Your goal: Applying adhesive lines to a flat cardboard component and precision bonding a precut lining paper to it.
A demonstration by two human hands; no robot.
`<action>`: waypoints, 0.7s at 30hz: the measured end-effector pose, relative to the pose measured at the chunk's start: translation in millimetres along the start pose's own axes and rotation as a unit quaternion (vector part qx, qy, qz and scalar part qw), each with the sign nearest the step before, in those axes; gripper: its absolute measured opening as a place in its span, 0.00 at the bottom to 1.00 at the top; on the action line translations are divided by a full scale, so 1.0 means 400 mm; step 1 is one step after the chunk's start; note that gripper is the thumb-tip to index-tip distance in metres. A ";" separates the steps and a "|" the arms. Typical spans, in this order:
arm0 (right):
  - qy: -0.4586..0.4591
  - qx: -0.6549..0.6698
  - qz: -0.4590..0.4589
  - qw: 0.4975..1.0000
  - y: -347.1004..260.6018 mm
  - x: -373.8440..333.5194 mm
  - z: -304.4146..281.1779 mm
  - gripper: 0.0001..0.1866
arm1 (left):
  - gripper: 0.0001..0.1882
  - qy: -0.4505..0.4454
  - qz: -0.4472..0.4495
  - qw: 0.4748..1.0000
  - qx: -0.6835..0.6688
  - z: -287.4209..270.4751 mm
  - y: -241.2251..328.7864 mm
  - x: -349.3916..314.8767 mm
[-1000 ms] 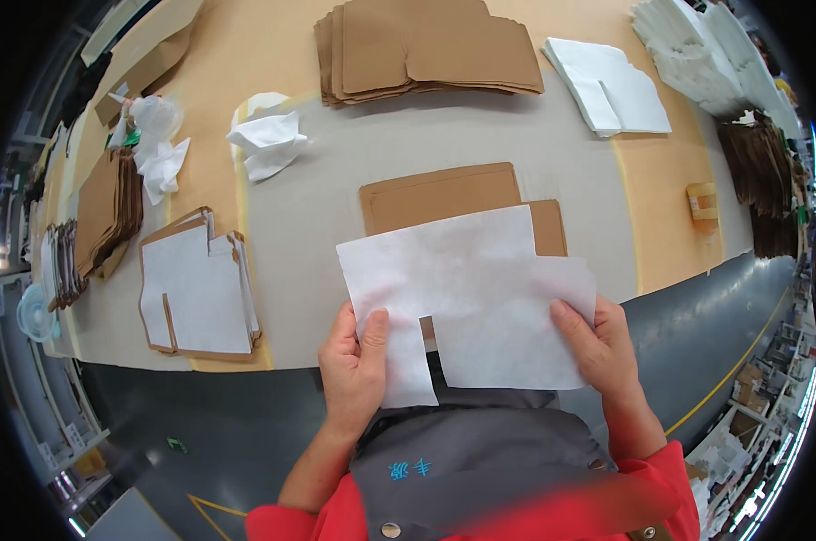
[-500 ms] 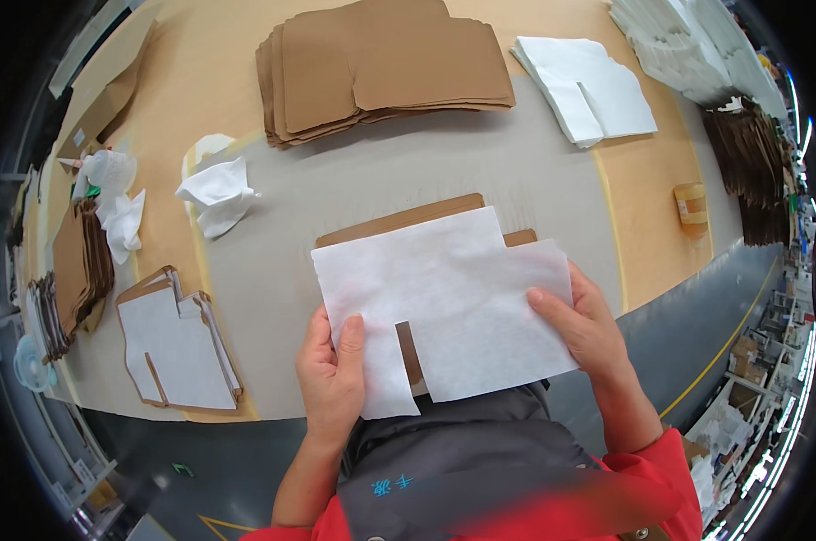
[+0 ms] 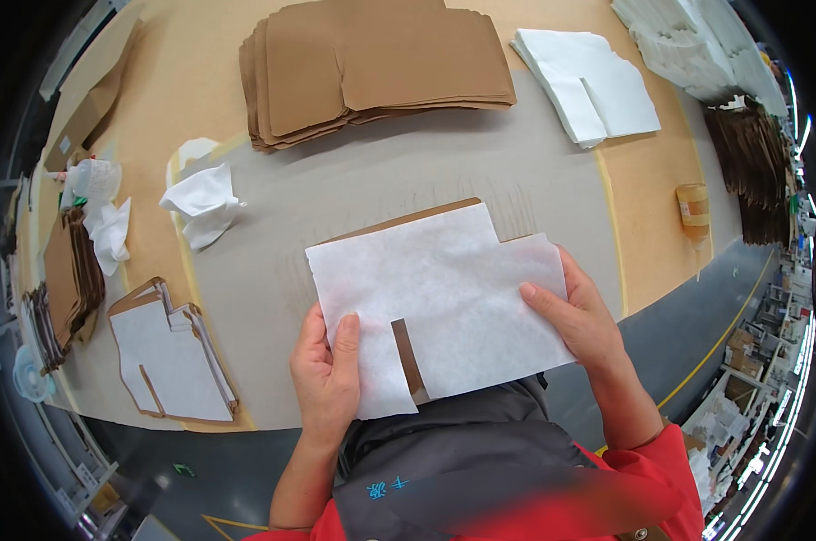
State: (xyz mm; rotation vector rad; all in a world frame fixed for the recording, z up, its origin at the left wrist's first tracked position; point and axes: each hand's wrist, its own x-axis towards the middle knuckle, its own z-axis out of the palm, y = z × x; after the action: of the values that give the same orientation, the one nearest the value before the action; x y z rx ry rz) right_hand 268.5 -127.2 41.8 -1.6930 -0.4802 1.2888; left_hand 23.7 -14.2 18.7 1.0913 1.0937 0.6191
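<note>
Between my two hands is a white fabric-like sheet [image 3: 444, 298] with a stepped upper right corner and a slot in its lower edge. Behind it lies a brown panel [image 3: 408, 221], showing as a thin strip along the top and through the slot. My left hand [image 3: 329, 370] pinches the left edge, thumb on top and fingers underneath. On the right edge, my right hand [image 3: 581, 316] grips the same way. Whether the fingers also hold the brown panel is hidden under the sheet.
Brown panels [image 3: 408, 63] are piled at the back, with white sheets [image 3: 593, 90] to their right. A jar [image 3: 693, 212] stands at the right edge. White-faced brown pieces [image 3: 169, 352] lie front left, below a crumpled white cloth [image 3: 202, 203].
Less of the brown panel shows past the white sheet's top edge, and its right-hand tab is nearly covered. Both hands keep their hold, shifted slightly left.
</note>
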 end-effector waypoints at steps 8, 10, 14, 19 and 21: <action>-0.001 -0.002 0.007 1.000 0.002 0.006 -0.003 0.22 | 0.17 -0.005 -0.008 1.000 0.004 0.002 -0.002 0.008; 0.001 -0.018 0.010 1.000 0.002 0.008 -0.003 0.22 | 0.17 -0.004 -0.009 1.000 0.004 0.002 -0.002 0.008; -0.003 -0.012 0.009 1.000 0.004 0.010 -0.004 0.22 | 0.18 -0.006 -0.013 1.000 0.006 0.001 -0.004 0.009; -0.002 -0.013 0.004 1.000 0.007 0.013 -0.005 0.22 | 0.18 -0.006 -0.017 1.000 0.009 0.003 -0.005 0.011; 0.000 -0.021 0.005 1.000 0.008 0.013 -0.006 0.21 | 0.18 -0.002 -0.021 1.000 0.008 0.007 -0.005 0.012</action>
State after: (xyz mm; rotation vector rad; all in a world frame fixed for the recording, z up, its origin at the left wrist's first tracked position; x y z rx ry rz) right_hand 272.1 -125.9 36.3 -1.7316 -0.5033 1.2945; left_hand 27.6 -12.0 15.2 1.0804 1.1178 0.5753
